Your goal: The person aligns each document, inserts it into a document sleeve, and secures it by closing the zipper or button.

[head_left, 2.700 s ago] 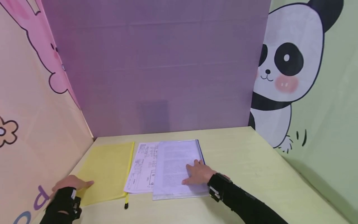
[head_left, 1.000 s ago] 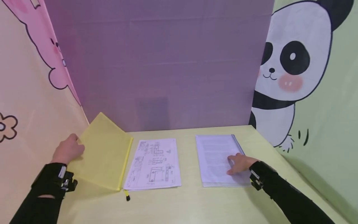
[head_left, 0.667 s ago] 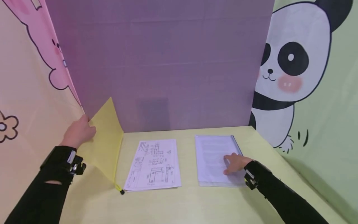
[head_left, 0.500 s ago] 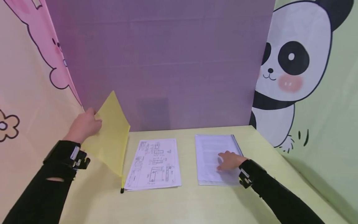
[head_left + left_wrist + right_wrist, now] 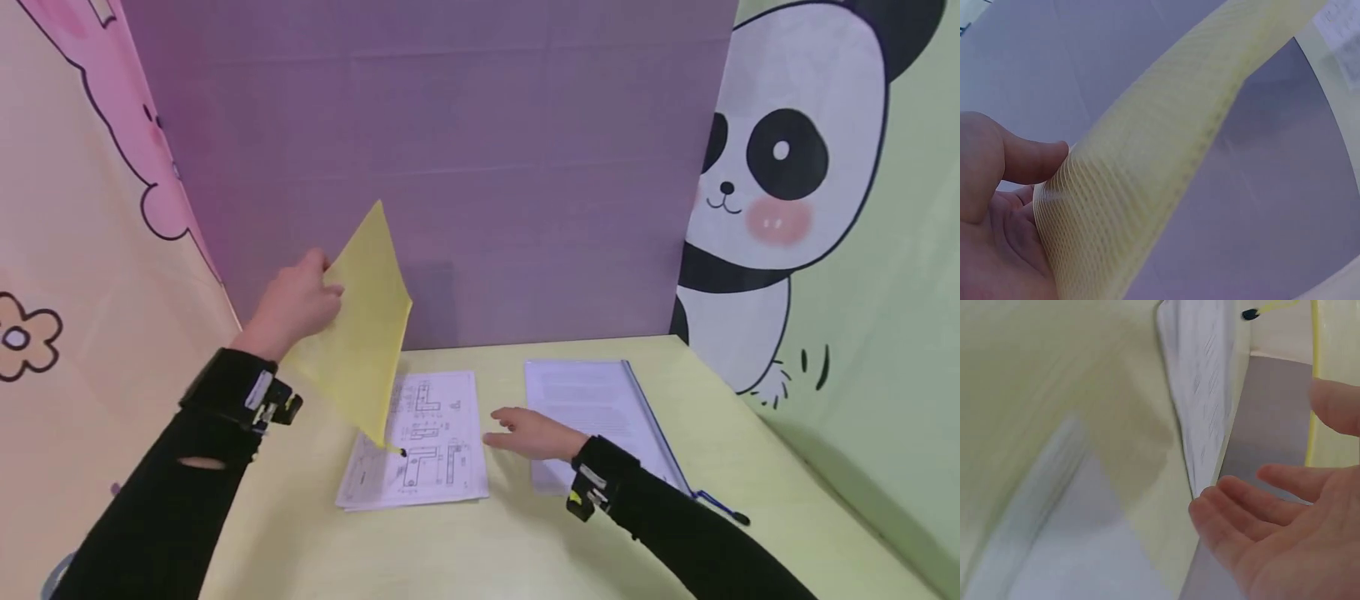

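Note:
My left hand (image 5: 296,300) pinches the edge of a yellow zip file pouch (image 5: 363,325), raised and tilted above the table. In the left wrist view the pouch's mesh surface (image 5: 1129,181) bends beside the thumb. Below it, partly covered, lies a stack of printed drawing sheets (image 5: 442,450). My right hand (image 5: 536,433) hovers between that stack and a clear pouch with a blue zip edge (image 5: 585,392), which has text pages inside. Its fingers are spread and relaxed, holding nothing, as the right wrist view also shows the hand (image 5: 1285,519).
The pale table (image 5: 420,558) carries the papers and pouches. A purple panel (image 5: 450,167) stands behind it, with printed walls at left and right. A dark-tipped blue zip pull (image 5: 723,507) trails from the clear pouch towards the right.
The left hand has lifted the yellow pouch off the table and carried it right, over the drawings. The right hand slid the clear pouch right off the drawings, then let go and moved left.

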`<state>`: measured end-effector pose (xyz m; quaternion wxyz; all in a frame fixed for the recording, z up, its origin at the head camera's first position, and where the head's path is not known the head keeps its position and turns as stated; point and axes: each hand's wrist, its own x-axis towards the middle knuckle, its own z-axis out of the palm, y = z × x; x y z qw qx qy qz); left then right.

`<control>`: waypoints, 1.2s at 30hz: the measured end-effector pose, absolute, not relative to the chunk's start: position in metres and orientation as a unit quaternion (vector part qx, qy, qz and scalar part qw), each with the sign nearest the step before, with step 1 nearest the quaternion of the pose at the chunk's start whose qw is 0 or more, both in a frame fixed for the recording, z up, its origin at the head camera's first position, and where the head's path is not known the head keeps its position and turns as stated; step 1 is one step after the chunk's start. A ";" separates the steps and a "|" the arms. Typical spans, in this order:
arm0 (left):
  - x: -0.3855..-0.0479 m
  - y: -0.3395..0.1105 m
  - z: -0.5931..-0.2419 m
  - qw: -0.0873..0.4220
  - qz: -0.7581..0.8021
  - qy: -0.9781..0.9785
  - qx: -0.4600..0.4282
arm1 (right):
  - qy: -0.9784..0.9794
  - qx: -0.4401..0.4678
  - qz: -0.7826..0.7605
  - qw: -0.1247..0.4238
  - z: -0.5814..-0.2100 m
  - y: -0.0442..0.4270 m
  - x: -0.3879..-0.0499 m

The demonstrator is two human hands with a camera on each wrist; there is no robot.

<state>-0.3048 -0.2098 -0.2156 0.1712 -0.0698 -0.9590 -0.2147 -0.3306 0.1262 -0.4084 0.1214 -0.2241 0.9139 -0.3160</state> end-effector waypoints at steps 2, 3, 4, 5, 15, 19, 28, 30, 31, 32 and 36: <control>-0.305 -0.196 -0.214 0.176 -0.220 -0.957 -0.075 | 0.892 -0.224 -0.370 0.136 -0.410 0.116 -0.332; -0.304 -0.189 -0.214 0.179 -0.222 -0.955 -0.079 | 0.876 -0.222 -0.403 0.146 -0.410 0.111 -0.333; -0.304 -0.183 -0.214 0.182 -0.226 -0.953 -0.083 | 0.857 -0.219 -0.438 0.158 -0.411 0.107 -0.334; -0.304 -0.177 -0.214 0.184 -0.230 -0.951 -0.088 | 0.837 -0.218 -0.472 0.169 -0.411 0.104 -0.336; -0.306 -0.134 -0.222 0.191 -0.286 -0.932 -0.116 | 0.635 -0.186 -0.707 0.250 -0.413 0.080 -0.344; -0.305 -0.127 -0.229 0.186 -0.320 -0.922 -0.111 | 0.594 -0.152 -0.756 0.227 -0.411 0.086 -0.343; -0.311 -0.120 -0.272 0.156 -0.377 -0.912 -0.051 | 0.650 -0.065 -0.753 0.081 -0.402 0.126 -0.340; -0.315 -0.117 -0.287 0.139 -0.393 -0.908 -0.039 | 0.681 -0.065 -0.726 0.071 -0.402 0.136 -0.339; -0.316 -0.116 -0.295 0.130 -0.401 -0.906 -0.033 | 0.695 -0.065 -0.712 0.071 -0.402 0.141 -0.337; -0.317 -0.114 -0.304 0.120 -0.408 -0.905 -0.027 | 0.708 -0.065 -0.700 0.071 -0.403 0.146 -0.337; -0.319 -0.109 -0.339 0.066 -0.430 -0.900 -0.008 | 0.751 -0.052 -0.654 0.068 -0.411 0.163 -0.333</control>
